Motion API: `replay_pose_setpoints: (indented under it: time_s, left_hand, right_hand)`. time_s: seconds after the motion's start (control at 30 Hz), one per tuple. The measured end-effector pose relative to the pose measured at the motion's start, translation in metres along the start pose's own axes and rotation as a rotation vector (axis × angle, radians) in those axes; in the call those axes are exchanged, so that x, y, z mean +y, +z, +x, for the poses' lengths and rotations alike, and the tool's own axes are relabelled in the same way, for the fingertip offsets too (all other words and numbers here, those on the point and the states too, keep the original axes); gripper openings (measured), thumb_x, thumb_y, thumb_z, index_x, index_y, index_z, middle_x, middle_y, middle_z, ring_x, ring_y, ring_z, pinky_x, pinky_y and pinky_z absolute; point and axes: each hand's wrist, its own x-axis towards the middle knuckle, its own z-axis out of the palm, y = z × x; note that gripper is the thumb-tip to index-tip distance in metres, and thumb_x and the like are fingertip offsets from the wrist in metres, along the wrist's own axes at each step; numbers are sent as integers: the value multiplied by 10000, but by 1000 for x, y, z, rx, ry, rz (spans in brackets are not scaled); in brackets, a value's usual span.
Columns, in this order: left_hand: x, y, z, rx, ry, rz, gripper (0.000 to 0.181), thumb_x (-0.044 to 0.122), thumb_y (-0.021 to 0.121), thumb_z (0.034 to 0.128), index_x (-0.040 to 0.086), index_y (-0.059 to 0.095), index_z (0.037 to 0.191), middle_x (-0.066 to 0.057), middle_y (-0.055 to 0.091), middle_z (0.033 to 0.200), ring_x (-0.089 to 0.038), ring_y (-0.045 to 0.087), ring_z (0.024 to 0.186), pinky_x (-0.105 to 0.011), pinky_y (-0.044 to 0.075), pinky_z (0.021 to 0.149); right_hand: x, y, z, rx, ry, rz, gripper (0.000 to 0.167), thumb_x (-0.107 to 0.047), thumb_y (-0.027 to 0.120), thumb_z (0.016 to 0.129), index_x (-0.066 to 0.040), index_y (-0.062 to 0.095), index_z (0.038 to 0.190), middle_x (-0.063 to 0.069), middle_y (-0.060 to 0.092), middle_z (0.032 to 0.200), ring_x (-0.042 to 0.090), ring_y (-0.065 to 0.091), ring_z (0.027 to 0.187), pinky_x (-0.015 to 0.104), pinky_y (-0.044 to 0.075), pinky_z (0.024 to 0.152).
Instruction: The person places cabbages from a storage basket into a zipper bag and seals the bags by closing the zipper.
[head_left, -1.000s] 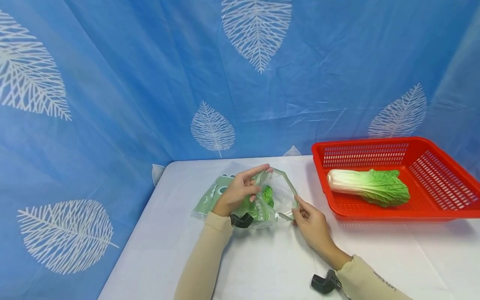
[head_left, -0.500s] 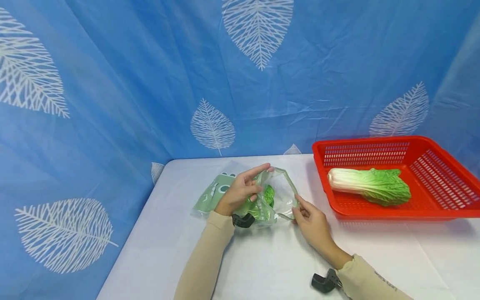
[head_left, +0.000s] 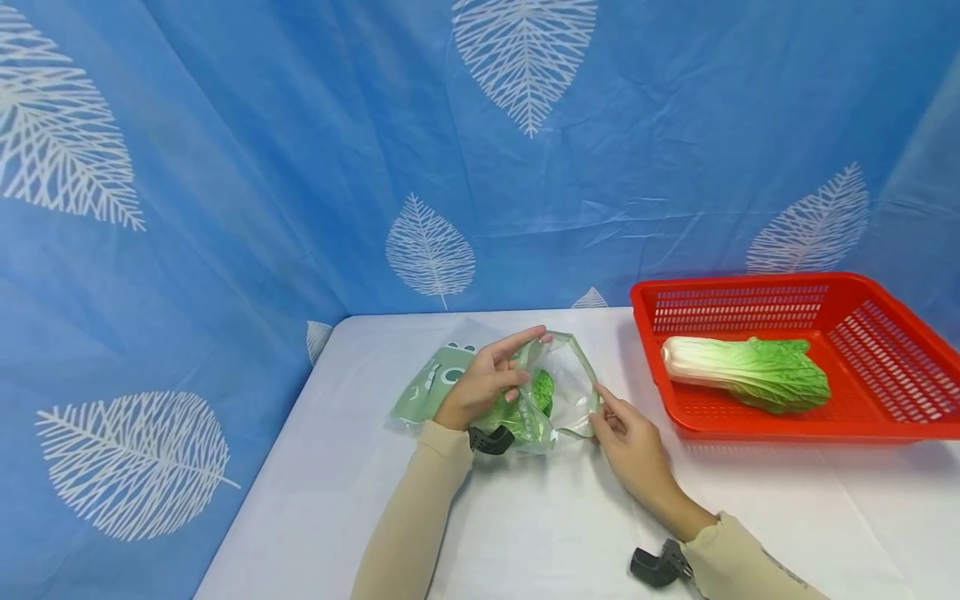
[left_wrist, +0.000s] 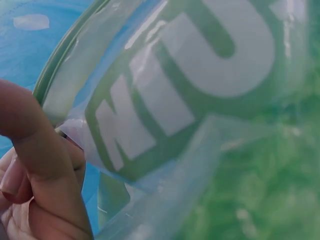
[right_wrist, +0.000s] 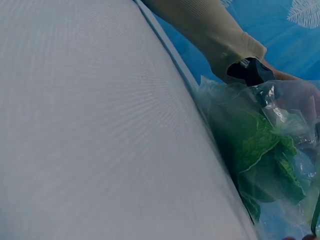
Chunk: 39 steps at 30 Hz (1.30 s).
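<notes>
A clear bag with green print (head_left: pixel 534 423) is held with its mouth spread between both hands; a green leafy vegetable (head_left: pixel 543 392) shows inside it. My left hand (head_left: pixel 483 382) grips the bag's left rim, its index finger along the upper edge; in the left wrist view the fingers (left_wrist: pixel 50 165) pinch the film beside white lettering. My right hand (head_left: pixel 633 450) pinches the right edge of the mouth between thumb and fingers. In the right wrist view the leafy vegetable (right_wrist: pixel 260 145) lies behind the film, and only fingertips show at the bottom edge.
Under and left of my left hand lies a flat green printed bag (head_left: pixel 431 385) with a cartoon face. To the right a red basket (head_left: pixel 780 432) holds a white and green cabbage (head_left: pixel 750 371). A blue leaf-patterned cloth (head_left: pixel 315 167) hangs behind the white table (head_left: pixel 525 533).
Both hands keep their hold on the bag with almost no movement. The whole head view has shifted slightly.
</notes>
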Motion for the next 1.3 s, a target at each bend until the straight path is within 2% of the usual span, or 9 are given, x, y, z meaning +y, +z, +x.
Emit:
replay_pose_setpoints:
  time_s: [0.27, 0.37, 0.53, 0.67, 0.87, 0.97, 1.07, 1.2, 1.3]
  left_hand:
    - [0, 1, 2, 23, -14, -31, 729, -139, 547, 914, 128, 416, 1580, -70, 430, 1588, -60, 445, 478, -198, 429, 468]
    - [2, 0, 2, 29, -20, -29, 725, -139, 555, 908, 132, 436, 1570, -65, 429, 1589, -54, 459, 488, -188, 431, 472]
    - [6, -1, 4, 28, -29, -2, 707, -127, 560, 917, 149, 458, 1559, -41, 421, 1595, -51, 469, 498, -184, 439, 486]
    - [5, -1, 4, 9, -27, -14, 704, -133, 543, 928, 146, 445, 1566, -64, 434, 1584, -53, 460, 487, -188, 440, 482]
    - [-2, 2, 0, -19, -2, -48, 722, -146, 517, 920, 41, 343, 1595, -148, 403, 1593, -55, 451, 458, -196, 428, 461]
    - [-5, 3, -2, -15, 7, -58, 722, -149, 515, 922, 36, 336, 1597, -152, 391, 1600, -65, 433, 453, -193, 425, 461]
    - [-4, 3, -3, -18, 11, -55, 715, -148, 517, 933, 60, 350, 1597, -144, 390, 1603, -84, 416, 456, -193, 425, 468]
    - [-3, 2, -2, -28, 19, -58, 713, -141, 526, 932, 48, 347, 1595, -154, 393, 1599, -60, 447, 458, -191, 428, 468]
    - [-2, 1, 0, -44, 25, -66, 713, -151, 520, 926, 34, 347, 1592, -174, 392, 1595, -30, 477, 464, -183, 435, 467]
  right_hand:
    - [-15, -15, -10, -51, -86, 71, 483, 34, 657, 956, 19, 574, 1431, 67, 646, 972, 77, 673, 885, 180, 578, 753]
    - [-27, -23, -13, -118, -123, 72, 518, 59, 684, 931, 20, 568, 1434, 59, 641, 998, 110, 677, 939, 196, 579, 794]
    - [-58, -49, -9, -270, -219, 44, 529, -4, 716, 937, -81, 589, 1444, 47, 655, 1050, 200, 702, 970, 228, 584, 832]
    - [-87, -80, 14, -339, -330, -43, 565, -11, 750, 909, -133, 604, 1442, -37, 673, 1080, 135, 705, 940, 228, 586, 821]
    - [-114, -132, 73, -416, -478, -282, 597, -49, 786, 889, -194, 612, 1441, -149, 661, 1049, 51, 667, 929, 191, 569, 817]
    - [-116, -157, 105, -465, -451, -454, 554, -150, 804, 893, -235, 639, 1415, -192, 679, 1044, 37, 660, 936, 234, 568, 824]
    - [-105, -179, 132, -520, -340, -587, 522, -280, 798, 906, -242, 650, 1405, -144, 713, 1104, 86, 666, 986, 344, 564, 829]
    - [-74, -201, 154, -596, -192, -645, 592, -392, 763, 922, -151, 611, 1441, 55, 699, 1254, 203, 678, 937, 408, 554, 758]
    - [-44, -214, 159, -633, -141, -662, 639, -425, 755, 918, -107, 595, 1449, 151, 644, 1347, 266, 671, 936, 440, 559, 747]
